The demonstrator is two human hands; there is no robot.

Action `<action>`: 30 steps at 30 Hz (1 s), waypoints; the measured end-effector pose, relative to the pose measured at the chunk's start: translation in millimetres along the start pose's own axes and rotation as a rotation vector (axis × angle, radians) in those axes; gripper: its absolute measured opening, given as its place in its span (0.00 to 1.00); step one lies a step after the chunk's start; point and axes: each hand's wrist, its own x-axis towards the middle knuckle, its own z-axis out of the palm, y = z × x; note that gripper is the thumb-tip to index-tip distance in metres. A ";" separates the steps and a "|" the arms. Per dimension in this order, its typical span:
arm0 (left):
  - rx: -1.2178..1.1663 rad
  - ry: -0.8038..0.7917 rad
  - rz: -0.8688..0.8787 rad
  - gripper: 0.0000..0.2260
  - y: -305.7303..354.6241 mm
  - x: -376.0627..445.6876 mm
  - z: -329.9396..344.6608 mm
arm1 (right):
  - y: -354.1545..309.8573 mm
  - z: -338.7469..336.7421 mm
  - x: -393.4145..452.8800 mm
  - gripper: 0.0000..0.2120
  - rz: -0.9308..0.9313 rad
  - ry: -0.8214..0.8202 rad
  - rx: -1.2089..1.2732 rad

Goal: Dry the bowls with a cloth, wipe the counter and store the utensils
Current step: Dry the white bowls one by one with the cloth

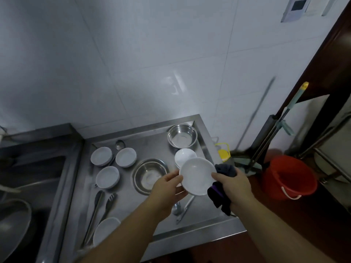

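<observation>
The drying step is in hand. The left hand (169,185) has its grip closed on the near-left rim of a white shallow bowl (197,176), thumb over the edge and fingers beneath, holding it up above the steel surface (205,223). The right hand (234,184) has its grip closed around a bunched dark cloth (220,196) that has a purple patch, and its thumb presses against the bowl's right rim, so both grips meet on the one dish.

Just beyond the held bowl sits a small stack of white dishes (185,155), and further out a steel bowl (182,135). Below the left grip lies a second steel bowl (150,175); well to its left stand three white bowls (107,176), with tongs (98,209) nearer the body.

By my judgement most bowls are not yet dried. The next move calls for turning the bowl in the left grip while the cloth sweeps its hollow and underside, then setting it onto the stack beyond.
</observation>
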 end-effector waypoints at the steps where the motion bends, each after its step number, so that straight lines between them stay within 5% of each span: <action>1: -0.010 0.023 -0.012 0.11 -4.3 3.2 4.1 | 0.5 -4.6 5.1 0.11 0.026 -0.014 -0.001; 5: -0.035 0.084 -0.038 0.10 -9.4 21.7 9.0 | 1.6 -9.5 25.8 0.06 0.126 -0.082 0.038; 15: 0.085 0.168 -0.091 0.08 7.8 136.1 -8.7 | 11.2 43.1 113.0 0.14 0.131 0.030 -0.150; 30: 0.517 0.333 -0.059 0.07 -7.3 280.9 -39.6 | 57.8 108.8 223.7 0.13 0.187 0.199 -0.535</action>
